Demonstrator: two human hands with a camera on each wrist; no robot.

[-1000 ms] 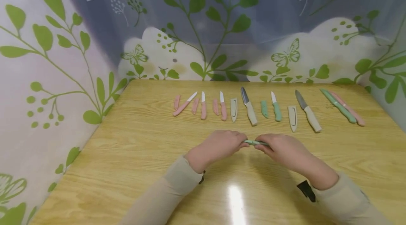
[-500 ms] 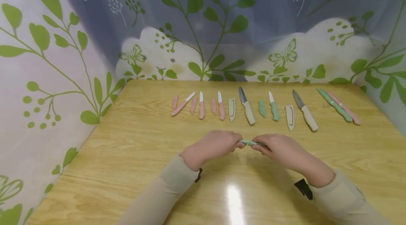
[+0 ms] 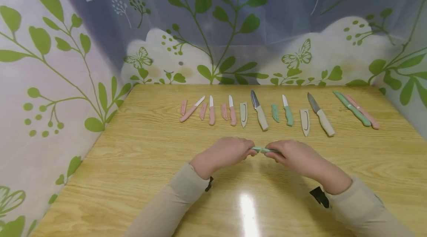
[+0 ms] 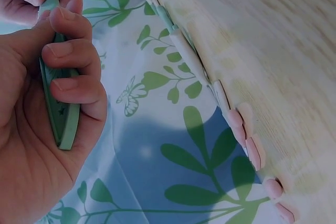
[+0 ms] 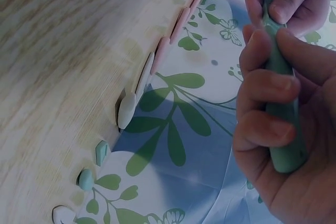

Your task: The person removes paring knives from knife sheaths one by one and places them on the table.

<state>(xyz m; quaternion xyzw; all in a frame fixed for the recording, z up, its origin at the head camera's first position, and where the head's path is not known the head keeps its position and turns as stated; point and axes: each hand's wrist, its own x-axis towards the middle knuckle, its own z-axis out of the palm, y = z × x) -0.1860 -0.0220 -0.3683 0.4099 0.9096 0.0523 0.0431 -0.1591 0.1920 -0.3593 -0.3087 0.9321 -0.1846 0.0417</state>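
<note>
I face a printed backdrop [image 3: 283,10] whose dusky blue upper part gives way to white, cloudlike shapes [image 3: 333,53] lower down. Green leafy stems [image 3: 202,1] climb it, with outlined butterflies [image 3: 299,56] among them. To my left, a pale wall covering [image 3: 20,77] carries similar greenery [image 3: 40,40] and berry sprigs [image 3: 42,108]. Before me spreads a yellowish wood-grained table [image 3: 133,144], its far edge running along the backdrop's foot. A bright streak of light [image 3: 248,211] glares off its near surface. Faint creases [image 3: 290,38] cross the blue.
</note>
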